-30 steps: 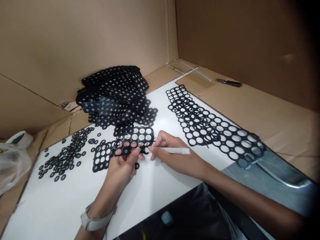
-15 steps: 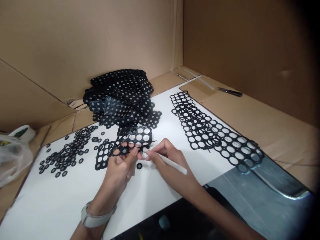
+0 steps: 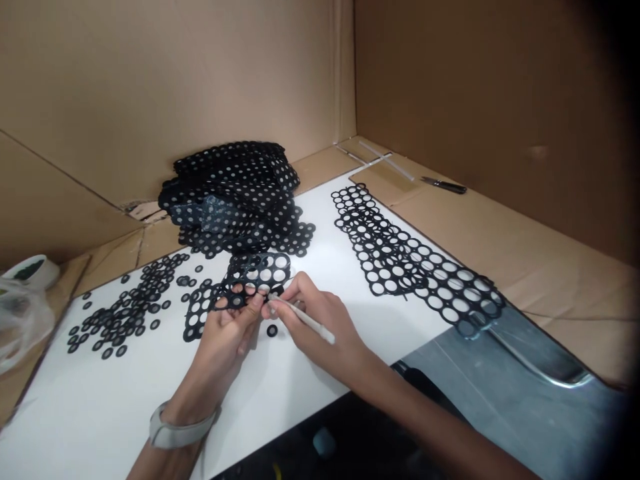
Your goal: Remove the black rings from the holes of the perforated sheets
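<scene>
My left hand (image 3: 229, 330) pinches the near edge of a black perforated sheet (image 3: 269, 273), part of which has open round holes. In my right hand (image 3: 320, 320) is a thin white stick (image 3: 316, 325), its tip touching the sheet beside my left fingertips. A single black ring (image 3: 272, 331) lies on the white board below my fingers. Left of my hands is a scattered heap of black rings (image 3: 125, 313). Behind them rises a large pile of black dotted sheets (image 3: 235, 193). The exact contact at the stick's tip is too small to make out.
Sheets with open holes (image 3: 400, 260) lie along the right side of the white board (image 3: 280, 400). A black-handled cutter (image 3: 445, 185) and clear strips (image 3: 387, 160) rest on cardboard behind. At the left are a white bowl (image 3: 47, 272) and a plastic bag (image 3: 25, 327).
The whole view has shifted, so most things appear slightly further left. The white stick is now more steeply angled, and my right hand has come a little closer to my left.
</scene>
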Tool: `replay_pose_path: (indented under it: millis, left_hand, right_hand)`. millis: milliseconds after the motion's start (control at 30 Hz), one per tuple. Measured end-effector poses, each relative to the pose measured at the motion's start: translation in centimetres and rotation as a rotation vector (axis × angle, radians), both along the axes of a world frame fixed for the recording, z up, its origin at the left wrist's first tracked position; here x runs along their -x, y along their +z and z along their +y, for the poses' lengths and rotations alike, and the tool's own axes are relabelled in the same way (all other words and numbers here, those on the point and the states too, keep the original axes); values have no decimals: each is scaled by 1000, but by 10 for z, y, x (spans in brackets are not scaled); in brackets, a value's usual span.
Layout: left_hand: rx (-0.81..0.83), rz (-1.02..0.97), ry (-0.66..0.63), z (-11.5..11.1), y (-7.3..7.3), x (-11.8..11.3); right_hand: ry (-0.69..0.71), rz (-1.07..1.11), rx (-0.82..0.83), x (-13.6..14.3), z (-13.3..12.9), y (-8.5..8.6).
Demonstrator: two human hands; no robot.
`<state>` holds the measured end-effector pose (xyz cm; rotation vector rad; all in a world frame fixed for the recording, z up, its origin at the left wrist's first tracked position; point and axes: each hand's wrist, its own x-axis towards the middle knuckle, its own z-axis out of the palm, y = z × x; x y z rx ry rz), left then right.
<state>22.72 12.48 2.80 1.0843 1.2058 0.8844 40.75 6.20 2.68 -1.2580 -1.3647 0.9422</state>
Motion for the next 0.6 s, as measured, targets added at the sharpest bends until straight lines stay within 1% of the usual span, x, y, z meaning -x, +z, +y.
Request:
replay_pose_path:
  millis: [100,167,233,267,300,367,433,467,533,600]
  left_hand:
    - [-44,4,-38,-1,-2,-3]
    - [-71,16,-49,-2,-4,-6]
    - [-100,-3,-24,-2,-6,-9]
    - [-114,-30,-2,-1,-6,-10]
    - [-120,-65,16,-1,-7,-11]
    - [-116,-122,25,0,-7,-14]
    - [-113,-139,-11,-1,-7,-16]
    - [-114,-138,-32,-2,-7,-17]
    - [-123,-129,-58,-4,-9,-17]
    - [-125,-100,-74,-5,-11,-15]
  right_hand:
    - [58,-1,-14,-8,-6,8]
    - [116,15,25,-15,-15,13]
    - [156,26,68,-23,-27,15]
    - [151,30,84,-27,-32,15]
    - [111,34,97,-32,-36,15]
    - [-24,25,90,-40,-38,14]
    - [-142,0,72,-44,-29,12]
    - [-168,-3,71,-44,-22,11]
    - [-137,27,92,-40,-5,8]
    - [-7,124,60,-33,11,5]
